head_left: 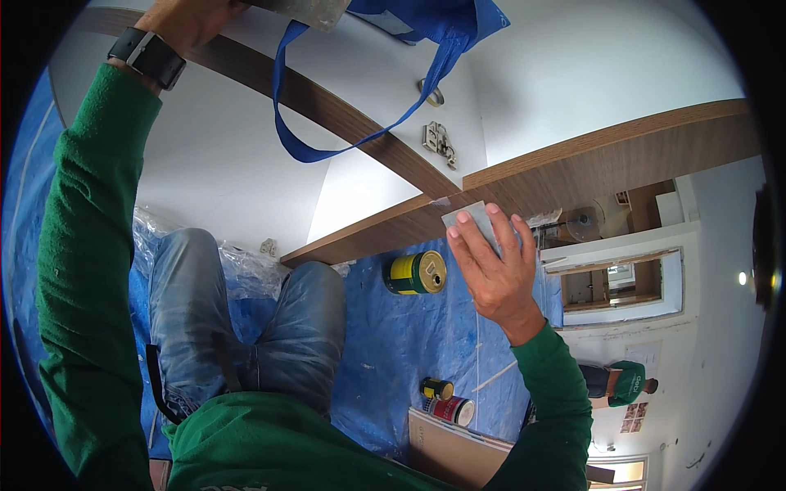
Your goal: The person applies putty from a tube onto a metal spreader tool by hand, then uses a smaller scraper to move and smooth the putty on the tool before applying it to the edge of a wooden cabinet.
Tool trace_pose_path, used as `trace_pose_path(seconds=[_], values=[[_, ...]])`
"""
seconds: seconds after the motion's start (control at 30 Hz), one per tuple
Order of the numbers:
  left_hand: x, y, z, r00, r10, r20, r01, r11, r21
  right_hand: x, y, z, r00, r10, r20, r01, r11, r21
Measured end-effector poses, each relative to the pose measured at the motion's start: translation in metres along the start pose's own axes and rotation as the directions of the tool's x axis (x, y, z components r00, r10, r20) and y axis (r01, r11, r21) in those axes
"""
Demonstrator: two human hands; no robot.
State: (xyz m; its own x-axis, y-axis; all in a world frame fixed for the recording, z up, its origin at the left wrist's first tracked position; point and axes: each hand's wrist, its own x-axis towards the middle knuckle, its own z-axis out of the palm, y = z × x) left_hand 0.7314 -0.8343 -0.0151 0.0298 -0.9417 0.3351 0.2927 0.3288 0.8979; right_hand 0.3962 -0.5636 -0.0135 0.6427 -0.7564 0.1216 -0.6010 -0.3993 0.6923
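My right hand (497, 274) presses a thin grey square plate (470, 220) near the joint of a brown wood-grain cabinet edge (393, 222), fingers laid over it. A pale smear (440, 201) marks the wood beside the plate. At the top left, my left hand (190, 20), with a black watch on its wrist, closes at the end of a flat grey metal plate (315, 11); its fingers are partly cut off by the picture's edge. A blue bag (442, 24) with a long hanging strap is close to that plate.
Inside the white cabinet are a metal hinge (440, 144) and a tape roll (431, 92). A yellow-green can (416, 272) stands on blue sheeting (368, 352). Smaller cans (438, 389) and a brown board (454, 452) are lower down. Another person (626, 383) is far right.
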Motion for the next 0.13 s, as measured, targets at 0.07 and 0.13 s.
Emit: trace_pose_path(seconds=[0.07,0.13], values=[[-0.0004,0.0011,0.0004,1.0,-0.006,-0.002,0.006,1.0,0.026,-0.0024,0.002,-0.0039,1.0,-0.009,-0.017,0.01,1.0,0.01],[-0.0011,0.0033,0.0012,1.0,-0.005,-0.001,0.005,0.999,0.038,-0.0018,0.0056,-0.0008,0.998,-0.043,-0.051,0.044,0.999,0.02]])
